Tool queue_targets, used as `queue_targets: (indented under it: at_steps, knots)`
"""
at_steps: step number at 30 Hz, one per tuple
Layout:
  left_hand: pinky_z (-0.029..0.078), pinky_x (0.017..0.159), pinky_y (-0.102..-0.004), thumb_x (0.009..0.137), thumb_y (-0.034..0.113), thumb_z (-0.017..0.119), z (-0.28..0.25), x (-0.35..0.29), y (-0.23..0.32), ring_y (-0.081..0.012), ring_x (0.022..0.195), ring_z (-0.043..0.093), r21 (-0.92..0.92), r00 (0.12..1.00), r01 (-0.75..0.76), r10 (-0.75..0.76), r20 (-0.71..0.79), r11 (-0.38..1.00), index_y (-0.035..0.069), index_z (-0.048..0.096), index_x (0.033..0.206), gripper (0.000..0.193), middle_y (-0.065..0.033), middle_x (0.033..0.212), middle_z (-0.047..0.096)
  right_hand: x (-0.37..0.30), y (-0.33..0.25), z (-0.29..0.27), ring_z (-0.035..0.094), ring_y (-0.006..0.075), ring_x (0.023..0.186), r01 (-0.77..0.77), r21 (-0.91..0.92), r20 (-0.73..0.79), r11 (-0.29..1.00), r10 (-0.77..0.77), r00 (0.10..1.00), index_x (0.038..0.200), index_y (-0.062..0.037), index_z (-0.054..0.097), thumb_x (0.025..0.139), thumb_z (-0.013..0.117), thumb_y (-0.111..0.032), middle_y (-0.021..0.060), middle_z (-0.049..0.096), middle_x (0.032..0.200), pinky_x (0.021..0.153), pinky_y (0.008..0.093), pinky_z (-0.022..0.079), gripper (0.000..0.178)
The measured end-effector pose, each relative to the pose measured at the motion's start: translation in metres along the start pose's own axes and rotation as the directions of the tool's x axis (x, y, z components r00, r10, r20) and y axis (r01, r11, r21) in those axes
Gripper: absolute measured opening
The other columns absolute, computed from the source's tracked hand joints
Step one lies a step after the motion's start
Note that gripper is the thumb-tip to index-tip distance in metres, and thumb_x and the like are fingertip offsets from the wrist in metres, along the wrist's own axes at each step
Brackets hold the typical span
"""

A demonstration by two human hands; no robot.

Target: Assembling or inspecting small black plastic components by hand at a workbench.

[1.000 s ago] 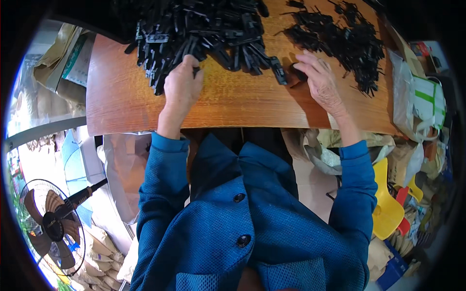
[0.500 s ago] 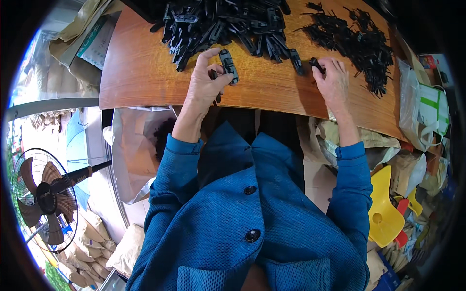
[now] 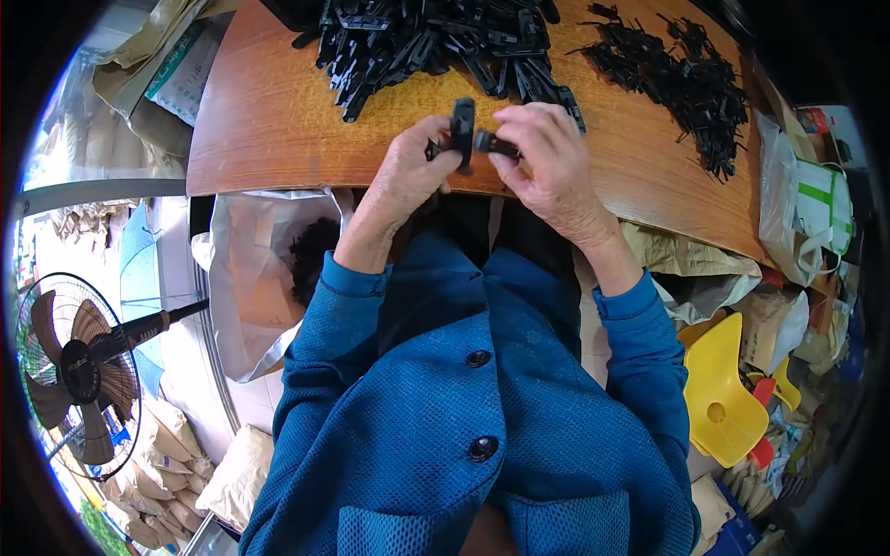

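Observation:
Over the near edge of the wooden table, my left hand [image 3: 405,170] pinches a long, narrow black plastic part [image 3: 463,128], which stands nearly upright between thumb and fingers. Another dark piece shows partly behind those fingers, its kind hidden. Close on the right, my right hand [image 3: 553,171] grips a smaller black piece [image 3: 498,145] whose blunt end points at the long part. Whether the two touch I cannot tell. Beyond both hands lies a large heap of black plastic parts [image 3: 417,51].
A second heap of thinner black pieces [image 3: 681,88] spreads over the right of the table [image 3: 640,176]. Below the table's left edge hangs an open white bag [image 3: 250,278] with dark things inside. A fan [image 3: 82,366] stands left, a yellow chair [image 3: 723,398] right.
My right hand has come left from beside the right heap, carrying the small black piece up to the left hand. The long part in my left hand has shifted slightly right and turned more upright.

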State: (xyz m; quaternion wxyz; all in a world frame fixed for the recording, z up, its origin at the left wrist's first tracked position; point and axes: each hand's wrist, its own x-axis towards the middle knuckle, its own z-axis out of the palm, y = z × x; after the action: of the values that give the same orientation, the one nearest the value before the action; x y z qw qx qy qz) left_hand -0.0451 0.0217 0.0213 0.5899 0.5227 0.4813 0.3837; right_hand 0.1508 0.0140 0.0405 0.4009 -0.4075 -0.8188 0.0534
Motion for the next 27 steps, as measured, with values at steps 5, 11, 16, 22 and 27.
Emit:
queue_targets:
  at_steps: [5, 11, 16, 22, 27]
  knots:
    - [0.042, 0.05, -0.0195, 0.082, 0.006, 0.055, -0.004, -0.01, 0.001, -0.0074, 0.058, 0.055, 0.162, 0.957, 0.124, -0.161, 0.241, 0.979, -0.003, 0.058, 0.105, 0.025, -0.0038, 0.074, 0.059, -0.009, -0.005, -0.002, 0.058, 0.0231, 0.092, 0.252, -0.079, 0.203, 0.965, -0.232, 0.951, 0.088, -0.0051, 0.059, 0.067, 0.071, -0.003, 0.005, 0.061, 0.104, 0.079, 0.0351, 0.049, 0.024]
    - [0.043, 0.051, -0.0212, 0.079, 0.004, 0.052, -0.002, -0.018, 0.0, -0.0092, 0.058, 0.056, 0.073, 0.921, 0.209, -0.221, 0.321, 0.975, -0.004, 0.059, 0.105, 0.028, -0.0049, 0.071, 0.06, -0.025, -0.01, -0.007, 0.058, 0.0212, 0.088, 0.332, -0.136, 0.25, 0.933, -0.292, 0.923, 0.087, -0.0044, 0.059, 0.07, 0.064, -0.005, 0.0063, 0.061, 0.102, 0.072, 0.0309, 0.05, 0.017]
    - [0.043, 0.051, -0.0209, 0.079, 0.002, 0.051, 0.006, -0.015, -0.001, -0.0084, 0.057, 0.054, 0.339, 0.865, 0.1, -0.251, 0.435, 0.935, -0.005, 0.057, 0.11, 0.033, -0.005, 0.074, 0.059, -0.047, -0.011, -0.006, 0.058, 0.0218, 0.085, 0.382, -0.101, 0.35, 0.918, -0.327, 0.878, 0.086, -0.0043, 0.058, 0.07, 0.061, -0.006, 0.0073, 0.059, 0.096, 0.071, 0.0305, 0.051, 0.017]
    - [0.045, 0.054, -0.0242, 0.082, 0.006, 0.058, 0.01, -0.019, -0.005, -0.0111, 0.06, 0.054, 0.307, 0.882, 0.127, -0.249, 0.401, 0.943, -0.004, 0.057, 0.112, 0.032, -0.0068, 0.078, 0.06, -0.064, -0.009, 0.006, 0.058, 0.0242, 0.082, 0.17, -0.133, 0.229, 0.976, -0.137, 0.964, 0.088, -0.0038, 0.056, 0.067, 0.066, -0.001, 0.008, 0.058, 0.09, 0.069, 0.0317, 0.051, 0.023]
    - [0.047, 0.062, -0.0288, 0.083, 0.017, 0.069, 0.029, -0.038, -0.028, -0.0136, 0.067, 0.055, 0.211, 0.992, -0.084, 0.063, 0.106, 0.974, -0.005, 0.06, 0.1, 0.029, -0.0081, 0.073, 0.062, -0.063, -0.028, 0.014, 0.058, 0.0289, 0.08, -0.104, -0.059, 0.078, 0.993, 0.109, 0.991, 0.09, -0.0029, 0.055, 0.064, 0.07, 0.003, 0.0086, 0.058, 0.088, 0.069, 0.0352, 0.05, 0.031]
